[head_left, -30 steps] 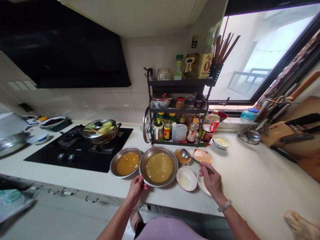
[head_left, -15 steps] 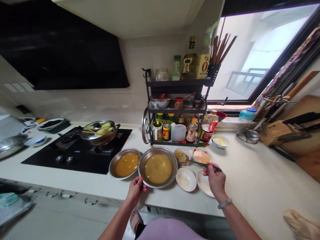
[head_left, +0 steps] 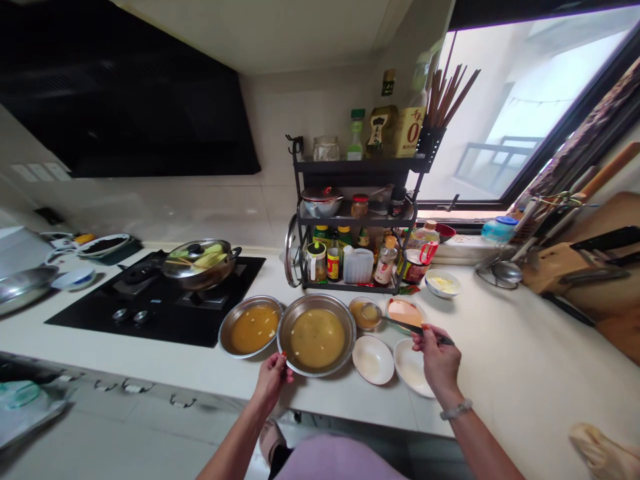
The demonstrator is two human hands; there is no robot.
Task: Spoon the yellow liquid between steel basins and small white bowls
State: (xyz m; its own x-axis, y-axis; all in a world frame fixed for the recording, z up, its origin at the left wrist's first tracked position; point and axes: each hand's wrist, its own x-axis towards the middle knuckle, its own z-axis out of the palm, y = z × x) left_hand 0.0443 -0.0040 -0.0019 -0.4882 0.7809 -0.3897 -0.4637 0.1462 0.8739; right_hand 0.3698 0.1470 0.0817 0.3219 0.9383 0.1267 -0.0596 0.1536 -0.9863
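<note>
The right hand (head_left: 441,359) is closed around the dark handle of a spoon (head_left: 403,325), gripping it near its end, with a short length of handle sticking out past the fingers on the right. From this hand the spoon runs leftward and slightly away, its head at the small bowl of brown liquid (head_left: 365,329); how deep it sits there cannot be told. A bracelet (head_left: 456,409) circles the wrist.

Just to the left of the right hand, partly overlapped by it, lies a white dish (head_left: 410,363), and left of that a white bowl (head_left: 373,360). Beyond the hand, under the line of the spoon, is an orange-pink dish (head_left: 404,309); farther beyond stands a bowl with pale yellow pieces (head_left: 443,285).

The left hand (head_left: 273,379), well apart from the right, pinches the near-left rim of the large metal bowl (head_left: 350,333), which lies to its right and beyond, full of cloudy yellowish liquid. Beyond and left of the left hand is a second metal bowl (head_left: 227,327) of orange-brown liquid. Farther left and beyond, a lidded pan (head_left: 200,270) sits on the stove (head_left: 100,320).
</note>
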